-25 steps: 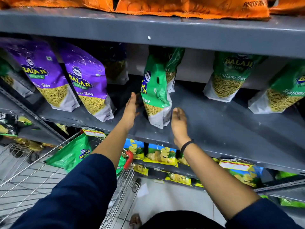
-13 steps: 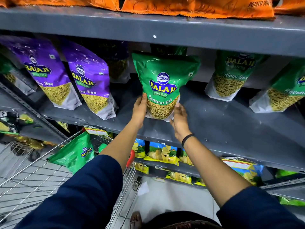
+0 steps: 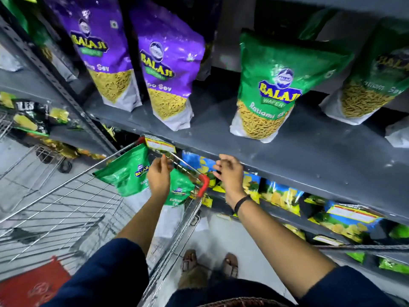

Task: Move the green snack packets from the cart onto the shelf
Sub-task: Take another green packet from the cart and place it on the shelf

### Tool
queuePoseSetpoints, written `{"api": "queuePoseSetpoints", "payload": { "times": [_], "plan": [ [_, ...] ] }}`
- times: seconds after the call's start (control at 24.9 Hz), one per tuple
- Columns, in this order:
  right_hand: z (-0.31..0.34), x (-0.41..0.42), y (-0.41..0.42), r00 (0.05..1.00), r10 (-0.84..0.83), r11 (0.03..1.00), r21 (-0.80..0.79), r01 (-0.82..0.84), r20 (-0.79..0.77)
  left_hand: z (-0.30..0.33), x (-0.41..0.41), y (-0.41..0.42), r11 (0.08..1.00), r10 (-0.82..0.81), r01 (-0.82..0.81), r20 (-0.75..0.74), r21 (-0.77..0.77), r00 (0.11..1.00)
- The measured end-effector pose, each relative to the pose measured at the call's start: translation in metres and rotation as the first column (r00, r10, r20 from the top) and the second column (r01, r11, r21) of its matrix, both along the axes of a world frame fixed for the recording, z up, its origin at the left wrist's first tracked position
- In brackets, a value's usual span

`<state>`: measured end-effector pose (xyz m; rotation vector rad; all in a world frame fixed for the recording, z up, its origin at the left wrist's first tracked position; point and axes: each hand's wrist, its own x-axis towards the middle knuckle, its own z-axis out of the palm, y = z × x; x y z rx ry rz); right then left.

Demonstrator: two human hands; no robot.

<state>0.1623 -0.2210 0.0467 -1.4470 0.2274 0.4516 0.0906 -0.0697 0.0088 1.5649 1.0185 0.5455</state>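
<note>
In the cart (image 3: 66, 209), two green packets (image 3: 128, 173) lie slanted, their long side running from the near right up to the far left, right under the left hand (image 3: 158, 176). That hand is nearer and hangs with loose fingers, holding nothing. The right hand (image 3: 229, 173) is empty too, fingers curled, by the shelf (image 3: 309, 156) edge, where one green bag (image 3: 278, 85) stands.

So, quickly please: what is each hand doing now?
Left hand: open, over a green packet in the cart, holding nothing.
Right hand: open, empty.
</note>
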Motion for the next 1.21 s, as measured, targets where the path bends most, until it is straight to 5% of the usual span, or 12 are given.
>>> {"api": "queuePoseSetpoints", "payload": {
  "times": [0.12, 0.36, 0.68, 0.84, 1.0, 1.21],
  "plan": [
    [-0.023, -0.032, 0.051, 0.934, 0.253, 0.965, -0.007, -0.263, -0.252, -0.054, -0.066, 0.045, 0.998, -0.021, 0.003, -0.301, -0.059, 0.953],
    [-0.106, -0.058, 0.122, 0.733, 0.372, 0.824, -0.161, -0.544, -0.569, -0.129, -0.095, 0.098, 0.895, -0.436, 0.397, -0.589, -0.204, 0.680],
    [-0.215, -0.044, 0.142, 0.663, 0.239, 0.786, -0.260, -0.561, -0.710, -0.217, -0.095, 0.111, 0.849, -0.504, 0.340, -0.425, -0.405, 0.752],
    [-0.240, -0.047, 0.145, 0.656, 0.218, 0.786, -0.269, -0.557, -0.722, -0.229, -0.099, 0.094, 0.894, -0.398, 0.249, -0.407, -0.372, 0.822],
    [-0.217, -0.061, 0.147, 0.688, 0.191, 0.842, -0.243, -0.481, -0.700, -0.211, -0.114, 0.089, 0.911, -0.291, 0.159, -0.320, -0.379, 0.902],
    [-0.148, -0.090, 0.141, 0.829, 0.258, 0.911, -0.162, -0.380, -0.497, -0.139, -0.142, 0.100, 0.921, -0.246, 0.183, -0.150, -0.344, 0.958]
  ]
}}
